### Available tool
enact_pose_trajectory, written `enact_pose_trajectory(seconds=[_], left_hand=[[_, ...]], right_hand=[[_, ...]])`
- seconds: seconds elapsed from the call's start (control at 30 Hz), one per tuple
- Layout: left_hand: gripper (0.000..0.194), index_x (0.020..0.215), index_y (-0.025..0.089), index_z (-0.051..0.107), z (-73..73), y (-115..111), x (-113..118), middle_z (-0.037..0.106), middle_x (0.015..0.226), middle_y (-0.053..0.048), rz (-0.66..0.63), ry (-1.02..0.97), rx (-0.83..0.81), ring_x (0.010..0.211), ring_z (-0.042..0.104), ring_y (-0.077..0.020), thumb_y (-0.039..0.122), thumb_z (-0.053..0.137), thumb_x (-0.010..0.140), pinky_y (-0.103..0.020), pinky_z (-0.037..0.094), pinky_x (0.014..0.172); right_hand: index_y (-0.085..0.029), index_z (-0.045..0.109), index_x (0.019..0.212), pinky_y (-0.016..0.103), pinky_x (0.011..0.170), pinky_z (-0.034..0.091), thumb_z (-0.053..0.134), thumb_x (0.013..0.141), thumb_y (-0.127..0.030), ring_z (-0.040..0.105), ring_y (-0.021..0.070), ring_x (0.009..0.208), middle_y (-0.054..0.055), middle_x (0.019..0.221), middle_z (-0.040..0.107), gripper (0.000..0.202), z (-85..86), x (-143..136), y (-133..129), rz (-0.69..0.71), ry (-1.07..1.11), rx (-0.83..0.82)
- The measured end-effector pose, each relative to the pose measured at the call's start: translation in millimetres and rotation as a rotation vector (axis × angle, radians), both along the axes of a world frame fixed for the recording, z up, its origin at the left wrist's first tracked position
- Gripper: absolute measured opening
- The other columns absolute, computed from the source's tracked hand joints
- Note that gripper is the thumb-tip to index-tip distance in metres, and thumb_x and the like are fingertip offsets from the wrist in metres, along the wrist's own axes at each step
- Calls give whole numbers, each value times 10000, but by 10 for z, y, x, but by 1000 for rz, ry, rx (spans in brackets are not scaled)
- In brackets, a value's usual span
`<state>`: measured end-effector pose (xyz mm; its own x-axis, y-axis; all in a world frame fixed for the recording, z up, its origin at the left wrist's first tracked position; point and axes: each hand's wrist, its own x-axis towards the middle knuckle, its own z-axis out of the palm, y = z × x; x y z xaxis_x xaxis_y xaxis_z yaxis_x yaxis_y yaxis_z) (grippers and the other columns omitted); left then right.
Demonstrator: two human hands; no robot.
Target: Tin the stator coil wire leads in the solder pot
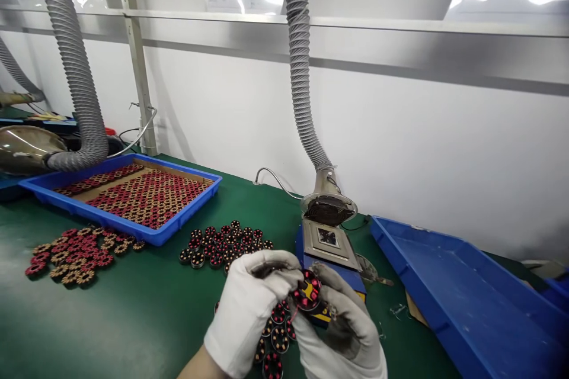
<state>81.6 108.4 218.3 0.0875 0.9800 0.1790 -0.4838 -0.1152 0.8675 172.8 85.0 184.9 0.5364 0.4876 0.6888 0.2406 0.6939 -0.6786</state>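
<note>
A small round motor stator [307,291] with red coils inside a dark ring is held up between my two gloved hands. My right hand [340,314], in a white glove with dark-stained fingers, is closed around its right side and underside. The fingertips of my left hand [260,302], also gloved in white, pinch together at its left edge. A fine reddish wire shows just below the stator. Beneath my hands lie several similar ringed stators [280,339], partly hidden by the gloves. More of them form a loose group [226,240] behind my left hand.
A blue-bodied heating unit with a metal top [333,246] stands beyond my hands, under an extraction hood [329,204] on a grey hose. At left, a blue tray [162,235] holds rows of bare red-and-tan stators, with a pile [73,254] before it. Another blue tray [466,290] sits right.
</note>
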Motion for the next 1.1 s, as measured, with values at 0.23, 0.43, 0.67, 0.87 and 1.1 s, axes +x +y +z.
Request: enact_pose_trajectory(seconds=[0.23, 0.43, 0.67, 0.87, 1.1], left_hand=[[208, 822, 192, 677, -38, -44, -54, 657, 766, -4, 89, -167, 177, 670, 579, -89, 61, 610, 674, -108, 461, 622], [195, 864, 142, 662, -15, -29, -32, 667, 793, -49, 0, -84, 50, 725, 609, -123, 81, 623, 683, -142, 486, 682], [159, 853, 175, 643, -51, 78, -39, 668, 809, -26, 240, -285, 76, 785, 618, -135, 197, 698, 706, -165, 490, 747], [189, 881, 135, 652, 38, -19, -57, 670, 810, -57, 25, -67, 59, 722, 609, -115, 94, 651, 696, -129, 483, 667], [185, 870, 179, 634, -28, 110, -165, 663, 789, -22, 226, -257, 29, 783, 608, -131, 196, 680, 691, -173, 478, 774]], right_hand=[[-322, 622, 896, 283, 738, 506, 731, 558, -48, 619, 179, 888, -20, 1007, 639, 448, -39, -12, 38, 10, -24, 67], [-251, 607, 917, 316, 734, 538, 708, 577, -43, 629, 212, 906, 31, 1017, 646, 411, -114, 101, 80, -4, -280, 136], [-207, 557, 1002, 313, 743, 550, 679, 613, -29, 616, 206, 941, 78, 1060, 608, 445, -200, 146, 107, 91, -348, 145], [-223, 551, 1029, 273, 809, 517, 671, 621, -34, 587, 178, 992, 52, 1100, 584, 466, -230, 137, 105, 146, -304, 120], [-275, 563, 973, 241, 755, 538, 719, 596, -75, 644, 158, 891, 12, 1007, 657, 454, -153, 126, 78, 192, -159, -49]])
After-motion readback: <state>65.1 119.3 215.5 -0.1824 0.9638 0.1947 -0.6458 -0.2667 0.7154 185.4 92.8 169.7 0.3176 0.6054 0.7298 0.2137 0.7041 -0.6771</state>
